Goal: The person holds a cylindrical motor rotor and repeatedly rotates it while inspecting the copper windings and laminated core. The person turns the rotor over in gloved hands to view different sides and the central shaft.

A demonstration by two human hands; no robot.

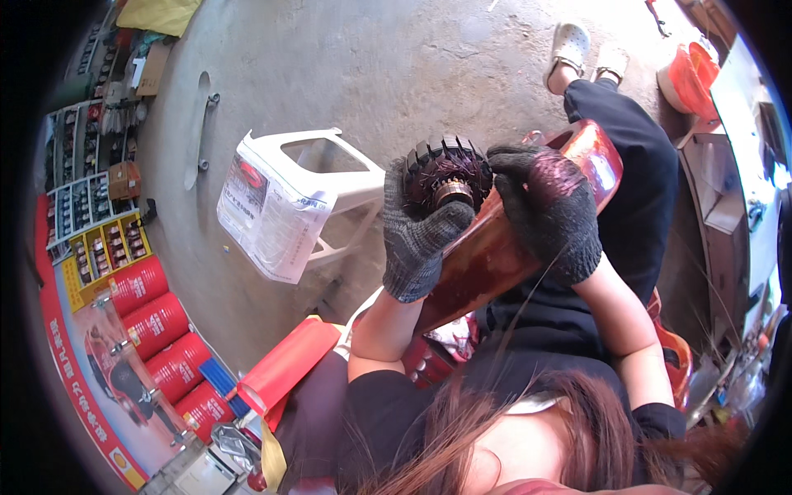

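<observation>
Over the left edge of the red-brown panel, left hand clasps slotted rotor, likely heavy, windings fragile, best held by core; right hand curled, contents unclear.

each hand wears a grey knit glove, with black sleeves, black trousers and pale clogs.

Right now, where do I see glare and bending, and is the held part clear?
Head view: pale surface at right, washed out; head view: glossy red-brown piece, bright reflections; head view: red-edged poster, curved along the left rim; head view: dark slotted part, clear enough to show slots.
</observation>
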